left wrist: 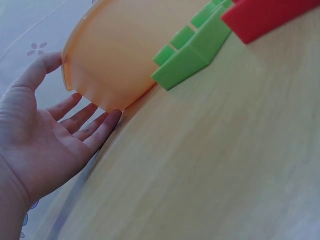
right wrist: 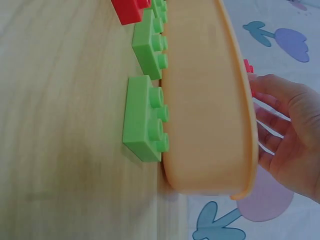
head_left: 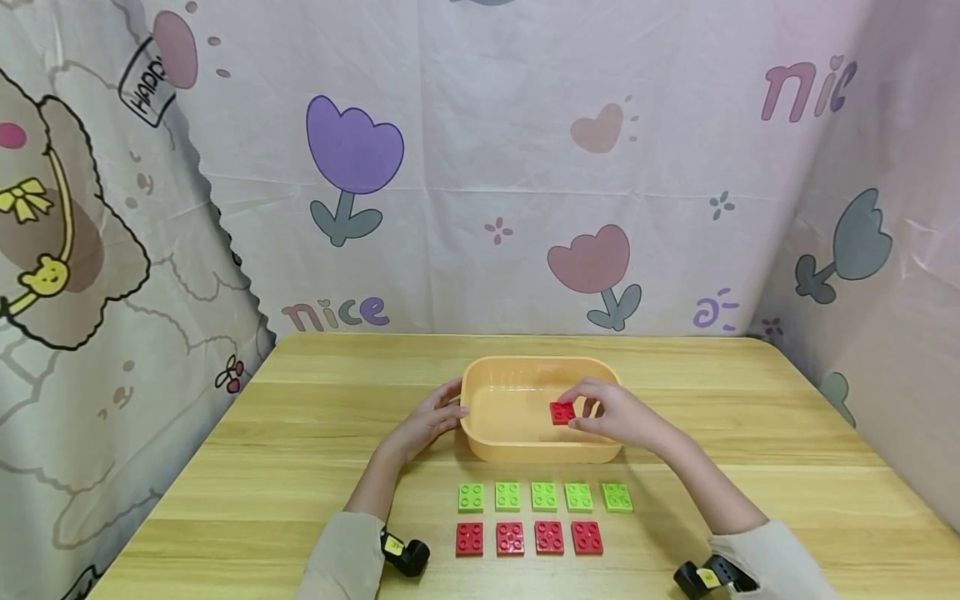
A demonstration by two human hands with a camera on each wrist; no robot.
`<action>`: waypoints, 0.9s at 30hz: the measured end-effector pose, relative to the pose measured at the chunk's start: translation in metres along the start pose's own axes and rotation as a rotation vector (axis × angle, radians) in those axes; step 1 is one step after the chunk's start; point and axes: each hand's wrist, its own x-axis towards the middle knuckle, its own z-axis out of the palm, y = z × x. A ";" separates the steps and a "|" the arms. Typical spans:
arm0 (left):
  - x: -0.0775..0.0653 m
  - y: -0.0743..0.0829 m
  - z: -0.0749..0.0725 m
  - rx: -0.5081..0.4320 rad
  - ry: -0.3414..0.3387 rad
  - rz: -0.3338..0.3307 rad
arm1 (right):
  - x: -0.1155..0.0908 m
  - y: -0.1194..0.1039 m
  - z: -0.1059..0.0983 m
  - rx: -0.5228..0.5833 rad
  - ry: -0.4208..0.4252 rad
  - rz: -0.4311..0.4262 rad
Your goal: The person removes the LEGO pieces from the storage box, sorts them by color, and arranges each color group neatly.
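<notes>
A pale orange plastic basin (head_left: pixel 540 452) stands on the table. At its left end my left hand (head_left: pixel 431 421) holds it; in the left wrist view the thumb (left wrist: pixel 44 70) meets the rim and the other fingertips touch the outer wall. My right hand (head_left: pixel 615 412) is over the basin's right part, pinching a red toy building block (head_left: pixel 562 413) between thumb and fingers. In the right wrist view that hand (right wrist: pixel 295 135) is partly behind the basin wall, with only a bit of the red block (right wrist: pixel 248 66) showing.
In front of the basin lies a row of several green blocks (head_left: pixel 543 497), the rightmost set slightly apart. Nearer me runs a row of several red blocks (head_left: pixel 549 537). The wooden table (head_left: pixel 300 433) meets a patterned cloth (head_left: pixel 465 275) at its back edge.
</notes>
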 end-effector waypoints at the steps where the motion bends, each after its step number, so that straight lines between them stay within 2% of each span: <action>1: 0.000 0.000 0.000 0.000 0.001 -0.001 | -0.002 -0.002 -0.001 -0.007 0.001 0.006; 12: -0.001 0.001 0.001 -0.003 0.006 -0.014 | -0.034 -0.009 -0.009 -0.015 0.025 0.040; 27: 0.000 0.000 0.000 0.009 0.017 -0.011 | -0.074 -0.020 -0.012 -0.047 0.093 -0.032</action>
